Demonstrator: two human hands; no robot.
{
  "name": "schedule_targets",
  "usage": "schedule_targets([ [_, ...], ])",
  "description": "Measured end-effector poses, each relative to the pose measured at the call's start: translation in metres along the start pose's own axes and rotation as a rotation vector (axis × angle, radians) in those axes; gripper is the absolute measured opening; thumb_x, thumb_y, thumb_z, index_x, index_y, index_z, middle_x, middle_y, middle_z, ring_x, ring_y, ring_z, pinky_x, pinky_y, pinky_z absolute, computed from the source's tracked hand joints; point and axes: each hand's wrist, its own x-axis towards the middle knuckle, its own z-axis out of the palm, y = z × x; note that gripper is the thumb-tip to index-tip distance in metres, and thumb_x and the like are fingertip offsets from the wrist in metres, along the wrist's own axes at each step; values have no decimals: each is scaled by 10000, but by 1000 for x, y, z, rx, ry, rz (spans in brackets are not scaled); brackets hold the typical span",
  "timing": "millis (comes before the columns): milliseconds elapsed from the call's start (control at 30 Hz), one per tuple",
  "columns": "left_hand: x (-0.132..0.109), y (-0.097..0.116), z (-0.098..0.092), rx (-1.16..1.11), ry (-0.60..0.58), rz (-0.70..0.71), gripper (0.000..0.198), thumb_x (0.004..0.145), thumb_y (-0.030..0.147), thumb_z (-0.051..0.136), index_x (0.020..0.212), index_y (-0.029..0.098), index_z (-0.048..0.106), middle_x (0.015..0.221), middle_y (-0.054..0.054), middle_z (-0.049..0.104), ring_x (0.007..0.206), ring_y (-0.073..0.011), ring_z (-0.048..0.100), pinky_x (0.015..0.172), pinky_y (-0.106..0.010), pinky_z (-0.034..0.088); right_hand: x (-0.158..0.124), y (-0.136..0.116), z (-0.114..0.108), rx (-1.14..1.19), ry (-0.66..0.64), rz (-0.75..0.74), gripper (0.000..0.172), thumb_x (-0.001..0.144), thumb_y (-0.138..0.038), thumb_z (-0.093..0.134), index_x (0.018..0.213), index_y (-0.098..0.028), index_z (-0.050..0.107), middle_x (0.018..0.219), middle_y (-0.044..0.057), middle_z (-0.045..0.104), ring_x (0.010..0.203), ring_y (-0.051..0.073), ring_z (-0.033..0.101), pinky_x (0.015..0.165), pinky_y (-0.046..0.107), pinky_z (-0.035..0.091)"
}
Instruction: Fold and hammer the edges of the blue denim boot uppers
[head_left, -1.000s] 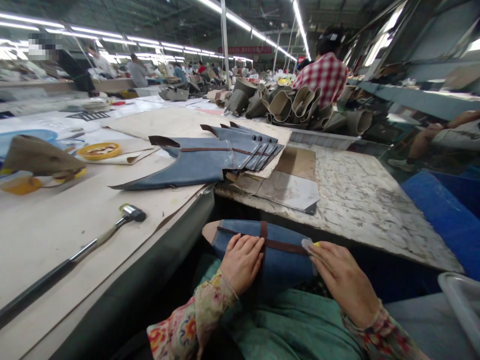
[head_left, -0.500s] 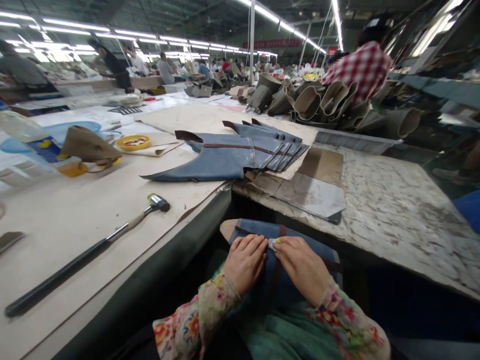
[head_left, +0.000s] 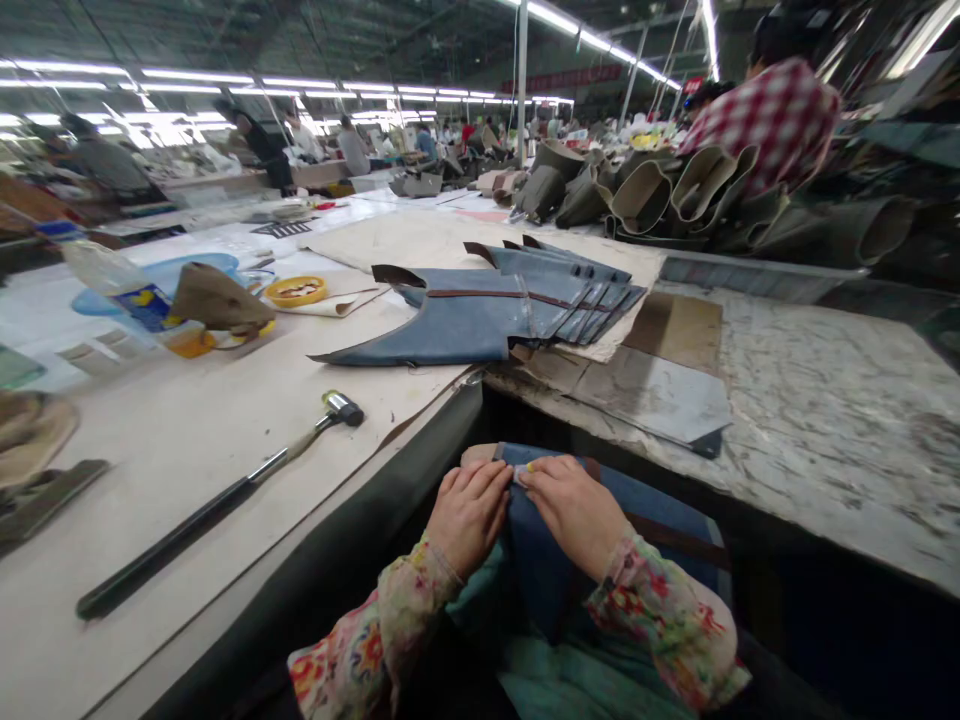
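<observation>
Surface: long pale covered worktop (head_left: pixel 225 430), left of frame. Item: blue leather-like piece with brown strips (head_left: pixel 660 492), lower centre, long axis upper left to lower right. Left hand (head_left: pixel 466 512): nearer the pale tip; fingers together over it, grip untellable. Right hand (head_left: pixel 576 508): adjacent, pinching small whitish scrap (head_left: pixel 520 475).

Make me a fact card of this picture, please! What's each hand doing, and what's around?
Left hand: fingers on the blue piece; thumb side hard to see
Right hand: pinches a small whitish thing against the blue piece
Blue piece trim: brown bands
Tabletop: hammer, yellow dish, bottle, stacked blue pieces
Behind: person in checked shirt
</observation>
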Motion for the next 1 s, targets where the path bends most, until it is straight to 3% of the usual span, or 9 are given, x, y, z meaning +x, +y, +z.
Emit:
schedule_targets([
  [200,-4,-9,-4,30,7,-95,319,888,264,405,1166,169,530,1140,-54,584,1069,-214,471,916,-374,320,24,-10,5,-14,-10,-12,195,867,-161,449,947,-203,622,974,32,598,930,181,483,841,293,444],
  [333,-5,-8,-3,42,-4,-101,322,888,279,408,1169,180,531,1161,-52,574,1076,-219,467,909,-381,328,18,-10,3,-28,-11,-11,201,861,-160,465,988,-198,616,988,36,601,940,186,485,834,293,451],
  [600,-6,-8,-1,57,-2,-120,329,894,304,400,1173,193,535,1185,-47,564,1092,-231,459,909,-391,329,-44,9,-13,-252,40,-50,285,823,-99,489,1079,-162,595,1038,65,602,955,203,503,852,335,459],
  [733,-4,-7,-1,52,12,-110,325,890,292,404,1163,182,543,1177,-56,565,1083,-229,468,911,-391,333,-83,21,-11,-302,115,-36,307,856,-122,435,1131,-139,568,1084,83,593,988,216,505,862,363,454],
  [867,-2,0,-2,41,34,-79,311,882,261,409,1140,173,559,1158,-65,577,1072,-237,472,921,-408,325,-116,23,-5,-262,225,80,303,900,-201,387,1149,-163,556,1084,81,594,1007,205,514,875,368,447],
  [1000,3,21,2,-52,4,15,313,871,248,423,1145,177,554,1155,-63,578,1082,-233,470,941,-415,330,-136,18,-9,-230,237,198,304,909,-227,371,1151,-194,552,1081,66,590,1006,187,522,882,354,447],
])
